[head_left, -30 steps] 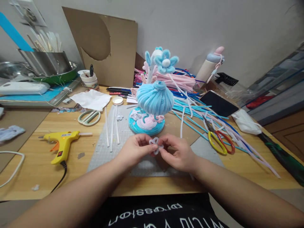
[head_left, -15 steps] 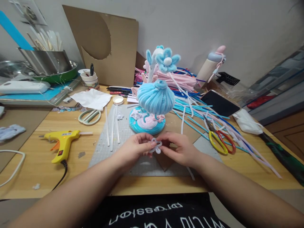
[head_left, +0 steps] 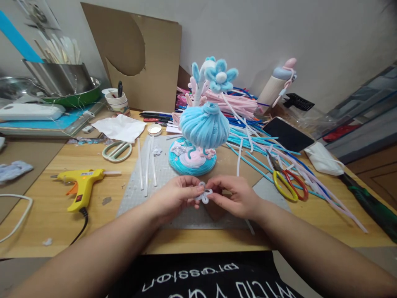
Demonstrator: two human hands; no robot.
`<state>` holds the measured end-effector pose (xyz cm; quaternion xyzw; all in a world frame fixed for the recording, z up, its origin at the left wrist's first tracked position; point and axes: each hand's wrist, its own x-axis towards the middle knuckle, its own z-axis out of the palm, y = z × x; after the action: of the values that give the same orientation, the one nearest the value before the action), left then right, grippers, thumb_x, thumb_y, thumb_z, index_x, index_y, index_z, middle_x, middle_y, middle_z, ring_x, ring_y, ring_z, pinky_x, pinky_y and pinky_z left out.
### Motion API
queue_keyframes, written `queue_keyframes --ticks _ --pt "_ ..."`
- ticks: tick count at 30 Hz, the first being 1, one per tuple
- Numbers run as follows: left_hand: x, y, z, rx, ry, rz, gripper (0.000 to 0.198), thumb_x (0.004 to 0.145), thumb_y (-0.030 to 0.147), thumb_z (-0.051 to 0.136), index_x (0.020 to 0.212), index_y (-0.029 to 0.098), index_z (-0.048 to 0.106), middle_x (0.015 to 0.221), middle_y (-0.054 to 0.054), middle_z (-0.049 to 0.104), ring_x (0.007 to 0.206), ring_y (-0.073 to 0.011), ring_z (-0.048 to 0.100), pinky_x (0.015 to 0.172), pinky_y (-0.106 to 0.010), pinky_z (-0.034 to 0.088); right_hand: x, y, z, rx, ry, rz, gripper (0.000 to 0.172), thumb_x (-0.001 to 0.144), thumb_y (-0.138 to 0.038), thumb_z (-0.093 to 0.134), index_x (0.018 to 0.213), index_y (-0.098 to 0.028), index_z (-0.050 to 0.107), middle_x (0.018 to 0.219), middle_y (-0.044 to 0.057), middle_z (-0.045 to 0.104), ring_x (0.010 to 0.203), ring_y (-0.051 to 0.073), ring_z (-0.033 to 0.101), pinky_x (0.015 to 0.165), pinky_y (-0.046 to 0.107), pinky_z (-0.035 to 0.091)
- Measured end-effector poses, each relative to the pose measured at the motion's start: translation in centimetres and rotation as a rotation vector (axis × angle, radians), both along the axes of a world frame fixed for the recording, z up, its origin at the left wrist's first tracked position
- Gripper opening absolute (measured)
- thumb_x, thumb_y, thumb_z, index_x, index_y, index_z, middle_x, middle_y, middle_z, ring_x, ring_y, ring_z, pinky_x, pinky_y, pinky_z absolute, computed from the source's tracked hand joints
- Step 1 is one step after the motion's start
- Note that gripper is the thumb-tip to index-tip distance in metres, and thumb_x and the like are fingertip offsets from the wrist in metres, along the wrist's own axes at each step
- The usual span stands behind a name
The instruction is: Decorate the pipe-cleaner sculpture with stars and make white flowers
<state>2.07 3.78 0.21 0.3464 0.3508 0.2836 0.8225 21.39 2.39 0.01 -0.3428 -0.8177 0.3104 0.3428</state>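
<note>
Between my two hands is a small white pipe-cleaner flower [head_left: 204, 198] with several looped petals. My left hand [head_left: 180, 193] pinches its left side between thumb and fingers. On the other side, the thumb and forefinger of my right hand [head_left: 232, 195] close on a petal. Just beyond them stands a fluffy blue pipe-cleaner lamp [head_left: 204, 126], its round pleated shade hanging over a blue base [head_left: 192, 169] with pink and white pieces. A blue flower [head_left: 221, 76] tops its curved white stem. Beneath my hands lie a grey cutting mat [head_left: 136, 211] and a piece of cardboard [head_left: 218, 213].
A yellow glue gun [head_left: 82, 186] and pale-handled scissors [head_left: 117, 152] lie left, near clear glue sticks [head_left: 147, 169]. Red-and-yellow-handled pliers [head_left: 287, 182] rest among loose pipe cleaners [head_left: 257, 155] on the right. A phone [head_left: 288, 134] and a bottle [head_left: 273, 91] are farther back.
The white flower has turned slightly in my fingers, and its petals sit a little differently. Both hands stay in nearly the same place; the camera view has shifted slightly.
</note>
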Motion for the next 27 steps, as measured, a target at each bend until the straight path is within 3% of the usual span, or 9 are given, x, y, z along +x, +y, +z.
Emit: queue_keyframes --ticks 5,11,17,27 --pt "-0.02 0.07 -0.22 0.016 0.003 -0.064 0.026 0.066 0.028 0.077 0.075 0.009 0.063 0.064 0.0 0.059 0.053 -0.0062 0.051 0.051 -0.019 0.041 -0.3 -0.16 -0.17 -0.037 -0.033 -0.041 0.006 0.081 -0.019 0.057 0.086 -0.017 0.059 0.069 0.001 0.063 0.056 0.011 0.055 0.052 0.021 0.046" --pt "0.06 0.07 -0.14 -0.027 -0.019 -0.037 0.023 0.067 0.025 0.077 0.074 0.009 0.063 0.066 -0.001 0.061 0.053 -0.0055 0.051 0.052 -0.018 0.042 -0.12 0.31 -0.2 0.164 -0.104 0.011 0.009 0.084 -0.019 0.054 0.091 -0.018 0.06 0.068 0.001 0.064 0.057 0.011 0.056 0.053 0.022 0.044" --pt "-0.02 0.08 -0.07 -0.056 -0.068 -0.059 0.019 0.073 0.024 0.073 0.08 0.009 0.066 0.07 -0.003 0.062 0.061 -0.0083 0.056 0.059 -0.02 0.049 -0.18 0.35 -0.35 0.348 -0.123 -0.065 0.003 0.086 -0.019 0.054 0.088 -0.018 0.057 0.072 0.003 0.067 0.059 0.012 0.059 0.054 0.022 0.044" --pt "-0.37 0.05 0.19 -0.149 -0.09 -0.113 0.013 0.073 0.02 0.072 0.078 0.009 0.067 0.068 -0.002 0.062 0.057 -0.0069 0.057 0.055 -0.018 0.048 0.36 0.09 -0.37 0.424 -0.207 -0.053 0.013 0.091 -0.018 0.049 0.102 -0.02 0.055 0.086 0.005 0.071 0.074 0.016 0.066 0.064 0.027 0.051"
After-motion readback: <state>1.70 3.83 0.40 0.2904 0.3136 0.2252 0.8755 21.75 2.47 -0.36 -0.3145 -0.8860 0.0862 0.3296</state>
